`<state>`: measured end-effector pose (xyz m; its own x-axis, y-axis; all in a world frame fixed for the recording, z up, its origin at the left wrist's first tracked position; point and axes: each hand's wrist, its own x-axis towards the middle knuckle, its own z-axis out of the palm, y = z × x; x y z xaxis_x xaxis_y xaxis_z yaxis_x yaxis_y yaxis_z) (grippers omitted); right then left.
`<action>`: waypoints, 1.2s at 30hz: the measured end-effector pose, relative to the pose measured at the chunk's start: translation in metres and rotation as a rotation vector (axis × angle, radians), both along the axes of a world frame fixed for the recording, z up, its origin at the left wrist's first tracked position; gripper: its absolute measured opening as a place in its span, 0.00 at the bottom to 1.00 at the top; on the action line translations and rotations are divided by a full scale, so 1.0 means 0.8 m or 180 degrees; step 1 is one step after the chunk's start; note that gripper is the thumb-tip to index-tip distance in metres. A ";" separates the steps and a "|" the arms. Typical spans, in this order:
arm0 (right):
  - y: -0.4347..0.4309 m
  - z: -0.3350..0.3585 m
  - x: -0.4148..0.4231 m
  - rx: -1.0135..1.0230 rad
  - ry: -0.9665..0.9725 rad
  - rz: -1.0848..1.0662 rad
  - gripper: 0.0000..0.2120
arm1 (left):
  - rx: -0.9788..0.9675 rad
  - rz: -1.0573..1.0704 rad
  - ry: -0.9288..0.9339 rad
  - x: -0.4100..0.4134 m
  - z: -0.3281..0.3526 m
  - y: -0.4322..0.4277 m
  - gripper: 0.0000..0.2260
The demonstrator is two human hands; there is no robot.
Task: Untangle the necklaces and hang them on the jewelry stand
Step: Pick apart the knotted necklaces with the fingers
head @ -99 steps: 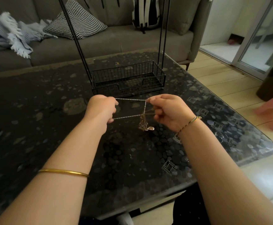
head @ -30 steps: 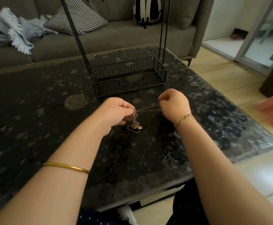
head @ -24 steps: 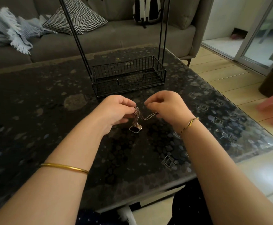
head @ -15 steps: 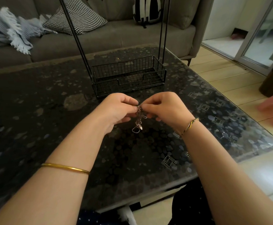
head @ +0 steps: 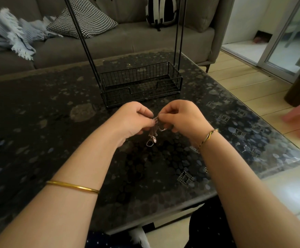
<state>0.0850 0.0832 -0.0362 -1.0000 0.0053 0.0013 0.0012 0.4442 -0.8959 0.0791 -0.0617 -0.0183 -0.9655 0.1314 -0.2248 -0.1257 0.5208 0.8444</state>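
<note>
Dark glass table (head: 56, 126) before a grey sofa (head: 127, 43): above its middle the necklaces (head: 153, 134) hang as one tangled bunch, long axis upright, pendants lowest and close over the glass. Left hand (head: 133, 120) and right hand (head: 183, 119) both pinch its top, fingertips clamped on the chains from either side, equally near. One bunch, chain count untellable; two hands; one stand (head: 140, 83) just beyond them toward the far edge, its top out of view

Ahead: jewelry stand (head: 145, 90) with uprights (head: 81, 38) blocks far reach; tabletop (head: 38, 131) bare left and right.
</note>
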 end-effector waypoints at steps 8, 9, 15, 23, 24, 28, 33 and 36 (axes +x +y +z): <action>-0.001 0.007 0.002 -0.0234 -0.0316 0.0157 0.08 | -0.0428 -0.0047 0.0192 0.001 -0.002 0.001 0.09; -0.002 0.008 0.002 -0.0297 -0.0432 0.0208 0.08 | -0.0421 0.0024 0.0235 0.000 -0.003 0.002 0.10; -0.001 0.009 -0.001 -0.0424 -0.0779 0.0344 0.11 | 0.0508 0.0414 -0.0319 -0.004 -0.005 0.006 0.07; 0.003 0.011 -0.002 -0.0725 -0.0775 0.0209 0.10 | 0.0566 0.0352 -0.0241 -0.006 -0.004 0.005 0.08; 0.003 0.011 -0.002 -0.0749 -0.0744 0.0180 0.10 | 0.0523 0.0277 -0.0251 -0.006 -0.004 0.004 0.08; 0.003 0.007 -0.004 -0.0748 -0.0687 0.0084 0.10 | 0.0263 -0.0130 -0.0298 -0.005 -0.004 0.004 0.08; 0.003 0.005 -0.005 -0.0664 -0.0790 0.0134 0.11 | -0.0472 -0.0329 0.0217 -0.004 -0.008 0.004 0.10; 0.003 0.005 -0.004 -0.0490 -0.1001 0.0378 0.11 | -0.0481 0.0047 0.0498 -0.003 -0.010 0.004 0.11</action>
<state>0.0817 0.0859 -0.0322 -0.9451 -0.1346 -0.2979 0.2436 0.3177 -0.9164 0.0766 -0.0584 -0.0263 -0.9918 0.0930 -0.0880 -0.0078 0.6419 0.7667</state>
